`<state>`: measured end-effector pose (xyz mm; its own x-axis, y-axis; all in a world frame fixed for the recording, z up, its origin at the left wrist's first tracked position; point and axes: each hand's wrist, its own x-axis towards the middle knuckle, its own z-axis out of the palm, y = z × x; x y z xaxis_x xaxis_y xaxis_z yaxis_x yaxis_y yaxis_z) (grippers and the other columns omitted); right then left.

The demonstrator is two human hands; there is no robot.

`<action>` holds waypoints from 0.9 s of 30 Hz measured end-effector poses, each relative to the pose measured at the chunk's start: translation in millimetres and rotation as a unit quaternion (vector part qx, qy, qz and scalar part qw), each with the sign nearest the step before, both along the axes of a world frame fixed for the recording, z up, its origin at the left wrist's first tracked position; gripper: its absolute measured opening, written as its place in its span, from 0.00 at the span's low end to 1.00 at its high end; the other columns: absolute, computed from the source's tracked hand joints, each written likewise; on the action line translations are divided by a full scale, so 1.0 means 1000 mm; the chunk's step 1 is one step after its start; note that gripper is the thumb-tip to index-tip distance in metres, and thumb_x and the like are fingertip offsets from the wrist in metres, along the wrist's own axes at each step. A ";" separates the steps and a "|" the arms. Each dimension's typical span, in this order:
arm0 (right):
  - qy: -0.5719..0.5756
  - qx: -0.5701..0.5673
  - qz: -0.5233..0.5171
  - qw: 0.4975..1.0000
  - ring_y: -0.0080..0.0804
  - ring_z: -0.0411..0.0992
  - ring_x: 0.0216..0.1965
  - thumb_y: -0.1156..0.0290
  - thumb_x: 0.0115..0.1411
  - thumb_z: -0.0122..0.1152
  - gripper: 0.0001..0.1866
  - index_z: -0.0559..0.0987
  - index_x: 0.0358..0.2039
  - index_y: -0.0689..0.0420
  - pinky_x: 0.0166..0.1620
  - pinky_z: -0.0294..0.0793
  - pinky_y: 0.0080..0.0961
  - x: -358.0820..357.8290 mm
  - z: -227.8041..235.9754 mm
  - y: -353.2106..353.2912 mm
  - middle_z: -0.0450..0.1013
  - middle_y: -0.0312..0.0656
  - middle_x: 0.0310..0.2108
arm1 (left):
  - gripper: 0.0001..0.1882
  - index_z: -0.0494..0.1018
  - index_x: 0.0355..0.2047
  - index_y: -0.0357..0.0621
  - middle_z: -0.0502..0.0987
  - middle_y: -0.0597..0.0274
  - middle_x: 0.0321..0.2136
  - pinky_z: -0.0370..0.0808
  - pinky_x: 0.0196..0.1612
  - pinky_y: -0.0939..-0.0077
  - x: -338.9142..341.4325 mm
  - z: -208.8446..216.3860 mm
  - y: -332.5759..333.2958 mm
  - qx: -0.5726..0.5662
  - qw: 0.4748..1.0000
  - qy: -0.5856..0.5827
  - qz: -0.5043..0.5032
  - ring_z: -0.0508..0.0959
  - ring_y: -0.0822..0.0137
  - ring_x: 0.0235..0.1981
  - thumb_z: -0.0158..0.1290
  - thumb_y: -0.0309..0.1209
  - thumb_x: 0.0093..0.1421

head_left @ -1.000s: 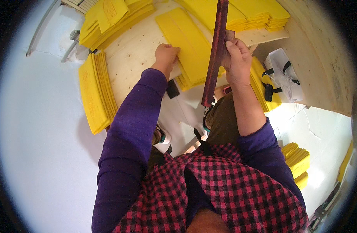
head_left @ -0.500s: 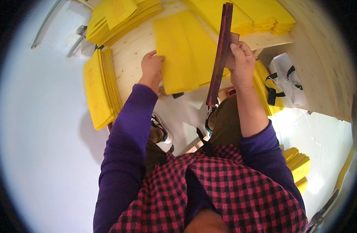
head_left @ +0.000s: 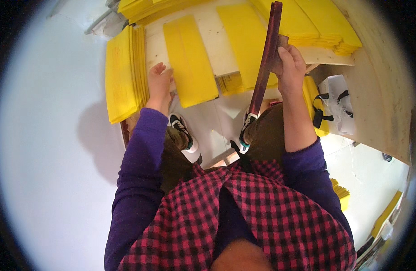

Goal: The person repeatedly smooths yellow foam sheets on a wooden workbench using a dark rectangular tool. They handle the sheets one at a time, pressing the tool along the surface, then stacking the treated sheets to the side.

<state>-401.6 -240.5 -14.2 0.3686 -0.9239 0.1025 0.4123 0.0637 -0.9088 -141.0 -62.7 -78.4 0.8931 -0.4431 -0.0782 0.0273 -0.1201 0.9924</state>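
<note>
The person's right hand is gripping a wooden grip, with the thumb lying along its face and the fingers closing behind. This grip is joining a long dark red bar, which is standing at a slant in the view and is crossing in front of a wide yellow piece. Whether the bar is touching that piece, I cannot tell. The left hand is staying half open and is holding nothing, its fingers curling loosely. It is hovering just beside the left edge of a narrow yellow piece; whether it is touching this edge is not clear. Both yellow pieces are lying on the wooden table, with a gap between them. A yellow stack is lying at the left side, and a white box is standing at the right.
</note>
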 end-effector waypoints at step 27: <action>0.636 -0.420 0.136 0.633 0.44 0.71 0.40 0.55 0.45 0.51 0.23 0.76 0.35 0.60 0.42 0.70 0.36 0.213 0.022 0.037 0.73 0.51 0.37 | 0.10 0.68 0.38 0.38 0.75 0.58 0.31 0.74 0.34 0.77 -0.081 -0.035 0.058 -0.136 0.917 0.362 -0.096 0.76 0.68 0.30 0.44 0.32 0.61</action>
